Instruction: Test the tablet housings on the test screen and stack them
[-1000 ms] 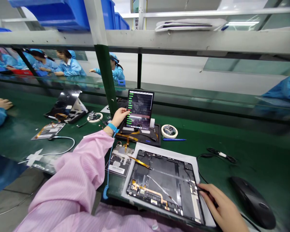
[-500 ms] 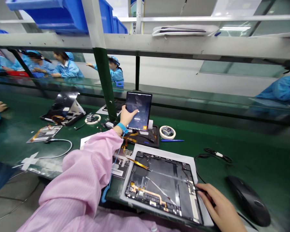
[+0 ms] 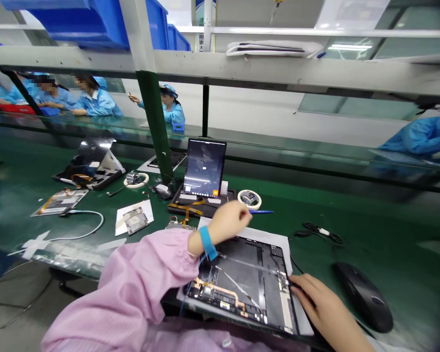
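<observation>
The left hand (image 3: 229,222) has left the screen (image 3: 204,168) and hangs half-curled over the shell (image 3: 242,269) on its paper (image 3: 275,237). The right hand (image 3: 322,305) stays nearly closed at the shell's edge; whether either holds anything is unclear.

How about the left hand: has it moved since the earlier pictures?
Yes: judged against the upright screen, the left hand has moved right and nearer the wearer, from the screen's left part to below its lower right corner.
</observation>
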The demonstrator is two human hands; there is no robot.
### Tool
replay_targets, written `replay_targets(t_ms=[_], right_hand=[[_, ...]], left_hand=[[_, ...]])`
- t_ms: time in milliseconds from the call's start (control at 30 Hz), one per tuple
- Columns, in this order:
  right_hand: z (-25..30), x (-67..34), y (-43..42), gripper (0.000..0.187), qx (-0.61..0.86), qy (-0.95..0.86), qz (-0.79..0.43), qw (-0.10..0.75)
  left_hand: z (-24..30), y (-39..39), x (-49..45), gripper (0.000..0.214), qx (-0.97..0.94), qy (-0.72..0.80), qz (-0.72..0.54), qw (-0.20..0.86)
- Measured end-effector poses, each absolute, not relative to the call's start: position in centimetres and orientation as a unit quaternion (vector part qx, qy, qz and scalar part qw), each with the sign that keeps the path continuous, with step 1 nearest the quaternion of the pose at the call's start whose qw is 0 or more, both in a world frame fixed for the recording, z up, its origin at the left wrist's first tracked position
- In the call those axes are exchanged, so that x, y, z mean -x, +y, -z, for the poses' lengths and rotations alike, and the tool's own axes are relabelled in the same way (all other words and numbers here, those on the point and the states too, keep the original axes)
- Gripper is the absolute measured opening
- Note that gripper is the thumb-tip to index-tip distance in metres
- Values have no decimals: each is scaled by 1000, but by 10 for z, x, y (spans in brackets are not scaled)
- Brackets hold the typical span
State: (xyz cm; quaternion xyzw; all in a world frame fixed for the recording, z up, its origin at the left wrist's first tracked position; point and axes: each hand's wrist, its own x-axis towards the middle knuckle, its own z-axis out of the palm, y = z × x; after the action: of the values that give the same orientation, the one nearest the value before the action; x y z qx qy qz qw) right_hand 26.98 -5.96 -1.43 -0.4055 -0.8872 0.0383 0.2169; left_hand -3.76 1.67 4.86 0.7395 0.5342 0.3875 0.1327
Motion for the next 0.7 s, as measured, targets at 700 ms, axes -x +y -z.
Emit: replay_targets(t_ms=[700], right_hand=[[-24,-276,-77,30,608,-777,-88,142]], left_hand=[[3,3,3,40,-796,523,-209,222]])
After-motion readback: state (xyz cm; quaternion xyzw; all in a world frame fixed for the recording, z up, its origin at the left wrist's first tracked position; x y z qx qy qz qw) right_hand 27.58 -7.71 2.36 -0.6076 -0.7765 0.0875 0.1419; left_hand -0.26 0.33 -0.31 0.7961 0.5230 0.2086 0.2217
